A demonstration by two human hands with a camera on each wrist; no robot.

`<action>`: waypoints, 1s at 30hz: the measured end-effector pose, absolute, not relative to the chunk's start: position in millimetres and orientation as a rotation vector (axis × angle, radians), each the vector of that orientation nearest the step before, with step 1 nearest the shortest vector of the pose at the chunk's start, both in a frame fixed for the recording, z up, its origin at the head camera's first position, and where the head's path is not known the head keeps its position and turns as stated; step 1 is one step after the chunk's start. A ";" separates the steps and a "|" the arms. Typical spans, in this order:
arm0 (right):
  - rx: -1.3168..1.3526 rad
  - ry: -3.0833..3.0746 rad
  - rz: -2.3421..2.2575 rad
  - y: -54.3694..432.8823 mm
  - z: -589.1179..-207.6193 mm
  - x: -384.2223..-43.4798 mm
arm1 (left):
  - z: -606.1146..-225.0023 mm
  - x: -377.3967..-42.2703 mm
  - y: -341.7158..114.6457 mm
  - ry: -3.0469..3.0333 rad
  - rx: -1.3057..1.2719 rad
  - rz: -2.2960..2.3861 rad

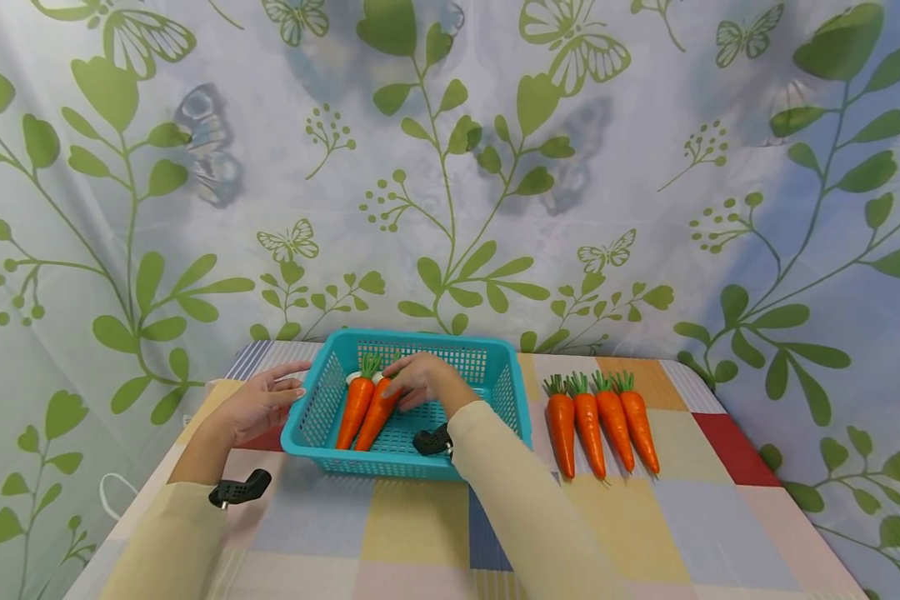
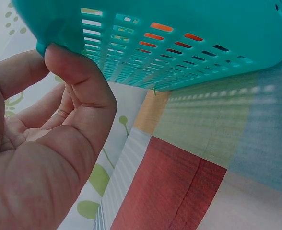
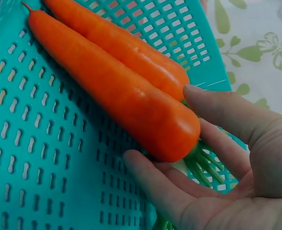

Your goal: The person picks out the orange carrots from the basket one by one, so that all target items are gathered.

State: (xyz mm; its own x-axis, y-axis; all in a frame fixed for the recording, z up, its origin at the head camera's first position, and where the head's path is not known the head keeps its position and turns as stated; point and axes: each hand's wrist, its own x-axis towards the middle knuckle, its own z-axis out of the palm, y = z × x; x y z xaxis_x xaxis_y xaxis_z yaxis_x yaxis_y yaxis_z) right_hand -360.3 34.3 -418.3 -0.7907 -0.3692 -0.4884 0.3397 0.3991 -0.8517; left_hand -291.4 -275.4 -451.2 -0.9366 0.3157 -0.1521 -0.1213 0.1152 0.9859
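Carrots [image 1: 354,414], two of them, are being held side by side in a blue basket [image 1: 390,465], in its left part, with green tops toward the far side and tips toward the near side. The head of the right one is being loosely surrounded by the thumb and fingers of the right hand [image 1: 420,379], the thumb tip being placed close to both heads; whether a firm grip is being applied cannot be told. White things [image 1: 354,377] are being mostly hidden beside the tops, and what they are cannot be told. The basket's left rim is being pinched by the left hand [image 1: 258,408]. To the right of the basket, four more carrots [image 1: 589,425] are being carried by the bench [image 1: 720,525], set in a close row, their tops being pointed away. The bench is being covered by a checked cloth [image 1: 405,517], and a printed sheet [image 1: 487,42] is being hung behind it. Black devices [image 1: 240,490] are being worn at both wrists, over pale sleeves [image 1: 525,492].
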 end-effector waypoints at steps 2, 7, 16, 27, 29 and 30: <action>-0.019 2.031 -1.440 32.6 -419.2 -360.4 | -451.2 -291.8 -275.6 2.071 0.191 1.887; -0.018 2.051 -1.456 28.9 -421.5 -359.9 | -450.9 -292.7 -276.2 2.067 0.195 1.885; 0.005 2.036 -1.499 27.5 -424.3 -360.9 | -451.9 -293.0 -276.4 2.057 0.191 1.889; -0.006 2.071 -1.473 30.0 -424.3 -363.0 | -450.6 -290.2 -274.8 2.071 0.187 1.885; -0.006 2.076 -1.471 30.7 -424.5 -362.9 | -450.4 -289.6 -274.8 2.072 0.189 1.885; -0.009 2.075 -1.471 31.1 -424.5 -362.8 | -450.2 -289.4 -274.8 2.072 0.189 1.887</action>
